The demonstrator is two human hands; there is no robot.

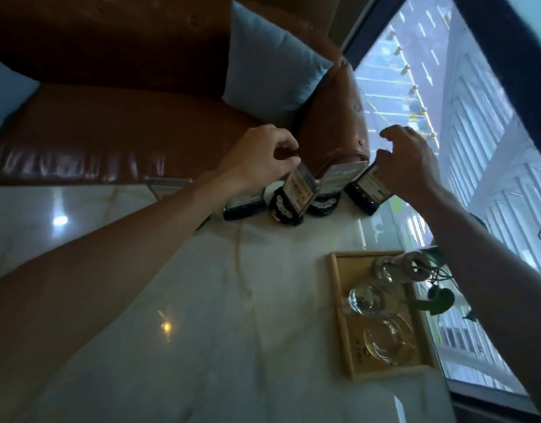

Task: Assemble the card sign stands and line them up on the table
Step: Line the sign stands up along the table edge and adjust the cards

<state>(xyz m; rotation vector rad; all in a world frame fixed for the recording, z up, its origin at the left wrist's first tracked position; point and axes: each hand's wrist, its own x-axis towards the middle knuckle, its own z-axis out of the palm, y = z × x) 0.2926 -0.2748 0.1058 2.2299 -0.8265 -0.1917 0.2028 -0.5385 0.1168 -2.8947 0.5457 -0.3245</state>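
Observation:
Several card sign stands with dark bases stand in a row at the far edge of the pale marble table point(202, 300). My left hand point(260, 157) pinches the top of a stand with a red and yellow card point(298, 190) on a round black base. My right hand point(406, 163) grips the top of the rightmost stand point(367, 190). Between them stands another card stand point(333, 181). A low stand with a flat dark base point(243, 204) sits to the left of the row.
A wooden tray point(351, 355) with glass cups point(365, 300) sits at the right, beside a green plant point(437, 300). A brown leather sofa point(110, 132) with a grey cushion point(272, 68) is beyond the table. A large window point(476, 148) runs along the right.

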